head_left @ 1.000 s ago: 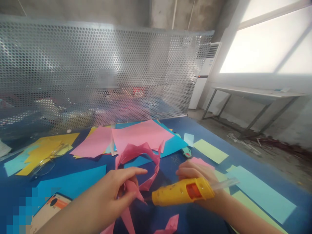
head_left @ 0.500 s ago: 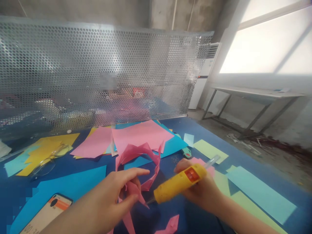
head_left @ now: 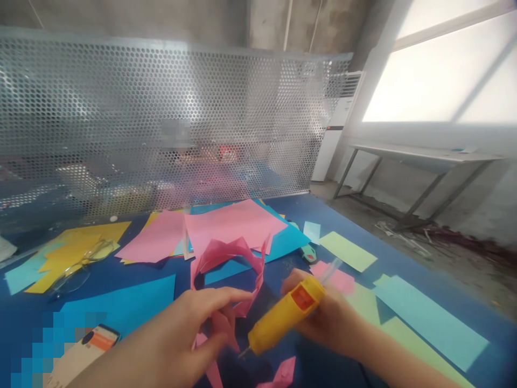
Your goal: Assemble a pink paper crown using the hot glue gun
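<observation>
A yellow hot glue gun (head_left: 283, 318) is gripped in my right hand (head_left: 323, 318), with a clear glue stick out of its back end. Its metal nozzle points down and left, close beside the pink paper in my left hand. My left hand (head_left: 202, 323) pinches a folded pink paper strip (head_left: 224, 327) between thumb and fingers. Behind that hand stands a pink folded-paper ring (head_left: 230, 248) with a pointed upper edge, looking like a crown; whether the strip joins it is hidden. Another pink paper piece (head_left: 285, 372) lies at the bottom, in front of the gun.
Large pink sheets (head_left: 238, 223) and blue sheets lie behind the ring. Glasses (head_left: 76, 275) rest by yellow paper at left. A phone (head_left: 97, 342) sits on blue paper (head_left: 133, 299). Pale green and light blue sheets (head_left: 432, 318) lie right. A perforated metal screen (head_left: 226, 97) stands behind.
My right hand has moved the glue gun a little left and down. Its nozzle has shifted from the strip's tip to just below it. My left hand keeps its pinch, tilting the strip slightly.
</observation>
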Demonstrator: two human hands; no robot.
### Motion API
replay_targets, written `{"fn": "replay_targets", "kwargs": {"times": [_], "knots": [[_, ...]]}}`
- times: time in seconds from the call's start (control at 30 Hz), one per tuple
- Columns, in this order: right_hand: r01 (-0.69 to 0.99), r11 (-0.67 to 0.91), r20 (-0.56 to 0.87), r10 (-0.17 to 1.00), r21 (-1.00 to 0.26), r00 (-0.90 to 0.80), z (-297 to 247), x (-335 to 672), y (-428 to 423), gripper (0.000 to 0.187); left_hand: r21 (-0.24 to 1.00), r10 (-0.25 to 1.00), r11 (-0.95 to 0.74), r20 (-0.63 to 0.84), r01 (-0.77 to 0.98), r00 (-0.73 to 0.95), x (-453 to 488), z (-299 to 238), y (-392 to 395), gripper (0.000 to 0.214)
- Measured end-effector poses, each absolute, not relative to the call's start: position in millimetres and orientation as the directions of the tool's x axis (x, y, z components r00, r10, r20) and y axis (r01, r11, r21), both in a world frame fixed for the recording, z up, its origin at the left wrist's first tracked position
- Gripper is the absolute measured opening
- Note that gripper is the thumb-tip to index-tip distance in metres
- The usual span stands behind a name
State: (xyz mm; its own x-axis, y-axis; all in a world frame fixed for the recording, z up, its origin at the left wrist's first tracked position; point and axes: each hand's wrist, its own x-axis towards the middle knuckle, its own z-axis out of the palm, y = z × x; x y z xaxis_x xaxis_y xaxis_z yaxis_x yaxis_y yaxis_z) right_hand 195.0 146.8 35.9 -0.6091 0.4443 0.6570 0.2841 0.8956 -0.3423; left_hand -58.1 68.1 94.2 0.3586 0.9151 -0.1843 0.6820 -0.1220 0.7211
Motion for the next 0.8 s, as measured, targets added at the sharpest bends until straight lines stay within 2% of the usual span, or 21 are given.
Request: {"fn": "replay_targets", "kwargs": {"times": [0.1, 0.3, 0.53, 0.67, 0.8], "knots": [[0.275, 0.894, 0.656, 0.446, -0.353, -0.609, 36, 195, 146, 0.011, 0.743, 0.911, -0.156, -0.146, 0.65, 0.386, -55, 93, 69, 0.046], [0.247, 0.901, 0.649, 0.43, -0.357, -0.627, 41, 195, 145, 0.009, 0.722, 0.942, -0.161, -0.091, 0.673, 0.323, -55, 93, 71, 0.045], [0.267, 0.913, 0.665, 0.408, -0.309, -0.626, 39, 195, 146, 0.003, 0.722, 0.94, -0.11, -0.148, 0.683, 0.307, -56, 97, 67, 0.038], [0.309, 0.917, 0.682, 0.396, -0.254, -0.614, 40, 197, 147, 0.008, 0.736, 0.901, -0.08, -0.234, 0.672, 0.364, -56, 105, 68, 0.03], [0.339, 0.923, 0.675, 0.369, -0.183, -0.639, 42, 200, 149, 0.012, 0.754, 0.937, -0.052, -0.19, 0.655, 0.293, -67, 109, 76, 0.014]]}}
